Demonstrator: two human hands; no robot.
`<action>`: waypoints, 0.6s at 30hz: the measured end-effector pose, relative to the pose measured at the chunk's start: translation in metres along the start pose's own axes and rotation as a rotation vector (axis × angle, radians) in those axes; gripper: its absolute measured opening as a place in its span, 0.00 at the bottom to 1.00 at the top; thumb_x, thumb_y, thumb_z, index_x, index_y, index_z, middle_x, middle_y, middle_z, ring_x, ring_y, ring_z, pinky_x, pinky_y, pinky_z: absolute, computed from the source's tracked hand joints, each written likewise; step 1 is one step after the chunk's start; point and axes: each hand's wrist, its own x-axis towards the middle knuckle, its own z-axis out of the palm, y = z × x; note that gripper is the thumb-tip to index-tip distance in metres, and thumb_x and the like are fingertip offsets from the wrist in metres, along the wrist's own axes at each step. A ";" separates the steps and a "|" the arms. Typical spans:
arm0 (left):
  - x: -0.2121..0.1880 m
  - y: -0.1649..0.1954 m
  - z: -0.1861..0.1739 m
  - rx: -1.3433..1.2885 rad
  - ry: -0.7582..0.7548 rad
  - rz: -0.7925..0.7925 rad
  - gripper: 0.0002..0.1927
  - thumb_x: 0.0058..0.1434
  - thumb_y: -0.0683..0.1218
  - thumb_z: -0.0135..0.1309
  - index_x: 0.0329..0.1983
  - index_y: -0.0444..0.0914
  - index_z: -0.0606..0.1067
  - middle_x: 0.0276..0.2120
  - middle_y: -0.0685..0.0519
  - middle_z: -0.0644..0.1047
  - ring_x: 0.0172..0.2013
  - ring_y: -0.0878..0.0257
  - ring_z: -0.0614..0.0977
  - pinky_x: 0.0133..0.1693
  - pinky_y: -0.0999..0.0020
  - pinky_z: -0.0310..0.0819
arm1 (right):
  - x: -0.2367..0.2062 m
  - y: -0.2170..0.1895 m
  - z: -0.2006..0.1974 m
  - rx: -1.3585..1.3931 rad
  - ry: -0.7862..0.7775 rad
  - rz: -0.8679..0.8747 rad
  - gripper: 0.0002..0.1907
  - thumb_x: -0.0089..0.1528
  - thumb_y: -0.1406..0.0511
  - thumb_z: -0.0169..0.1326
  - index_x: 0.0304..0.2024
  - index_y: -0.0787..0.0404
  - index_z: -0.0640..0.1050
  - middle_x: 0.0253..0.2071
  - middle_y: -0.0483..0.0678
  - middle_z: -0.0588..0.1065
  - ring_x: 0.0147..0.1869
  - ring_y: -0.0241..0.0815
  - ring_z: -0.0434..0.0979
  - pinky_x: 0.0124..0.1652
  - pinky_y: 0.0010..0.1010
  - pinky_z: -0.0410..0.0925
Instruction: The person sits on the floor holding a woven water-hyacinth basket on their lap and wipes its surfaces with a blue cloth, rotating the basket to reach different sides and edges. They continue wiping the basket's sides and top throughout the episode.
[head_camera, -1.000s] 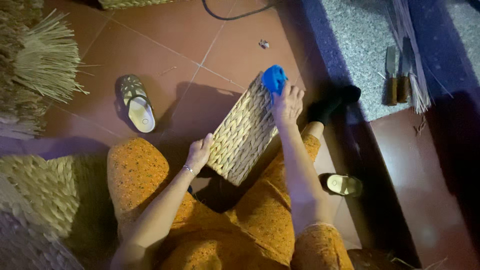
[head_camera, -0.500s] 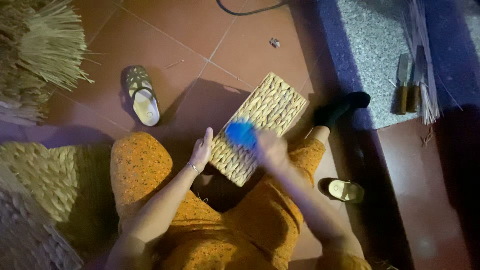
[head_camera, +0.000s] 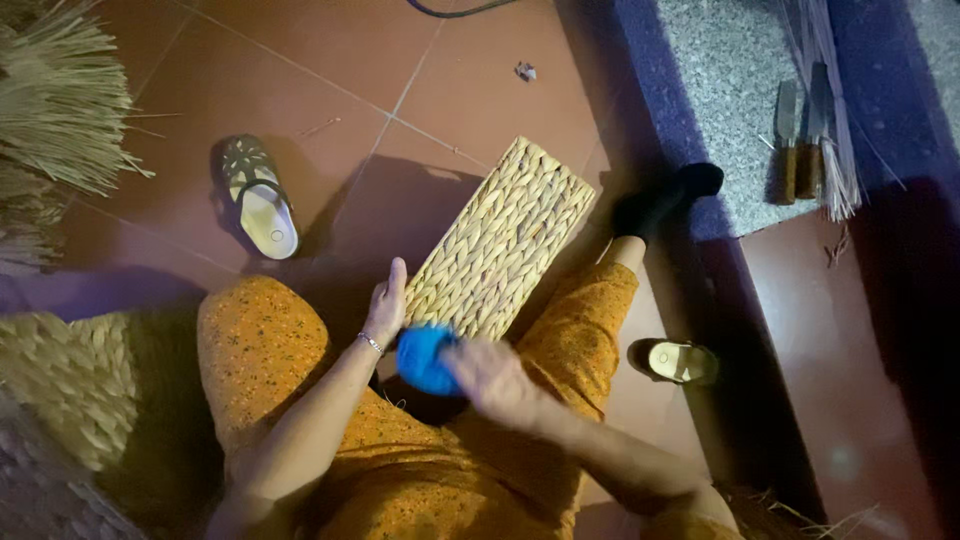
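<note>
now the right hand (head_camera: 495, 378), blurred, clutches a blue cloth (head_camera: 425, 357) at the woven panel's (head_camera: 505, 245) near end, mid-wipe; left hand (head_camera: 386, 305) lies flat, steadying its edge on the lap.

I am sitting on the terracotta tile floor (head_camera: 330, 60) of a home that doubles as a weaving workshop. Bundles of dried straw (head_camera: 55, 110) lie beside me, a woven panel (head_camera: 510, 240) rests at my knees, and wooden-handled knives (head_camera: 798, 140) sit on the granite step (head_camera: 720, 90). House slippers (head_camera: 255, 195) are scattered about.
</note>
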 end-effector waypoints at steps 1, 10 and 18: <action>0.000 0.000 0.000 0.003 -0.013 0.026 0.45 0.66 0.73 0.34 0.46 0.29 0.80 0.41 0.46 0.84 0.44 0.61 0.83 0.51 0.64 0.76 | -0.006 -0.010 -0.002 0.000 0.315 -0.206 0.12 0.65 0.78 0.47 0.48 0.61 0.74 0.29 0.49 0.70 0.24 0.36 0.67 0.20 0.25 0.63; -0.003 -0.001 -0.002 0.020 -0.019 0.013 0.42 0.68 0.71 0.37 0.43 0.30 0.82 0.40 0.49 0.83 0.42 0.65 0.81 0.49 0.66 0.75 | 0.089 0.196 -0.052 -0.430 0.836 0.362 0.27 0.62 0.59 0.60 0.57 0.69 0.72 0.38 0.61 0.74 0.38 0.56 0.74 0.25 0.39 0.71; -0.001 -0.004 0.002 -0.085 -0.007 0.021 0.30 0.70 0.63 0.48 0.38 0.30 0.80 0.34 0.53 0.79 0.35 0.67 0.76 0.41 0.66 0.73 | 0.040 0.038 -0.036 -0.245 -0.070 0.332 0.16 0.62 0.78 0.45 0.50 0.62 0.73 0.26 0.49 0.69 0.20 0.37 0.66 0.13 0.26 0.61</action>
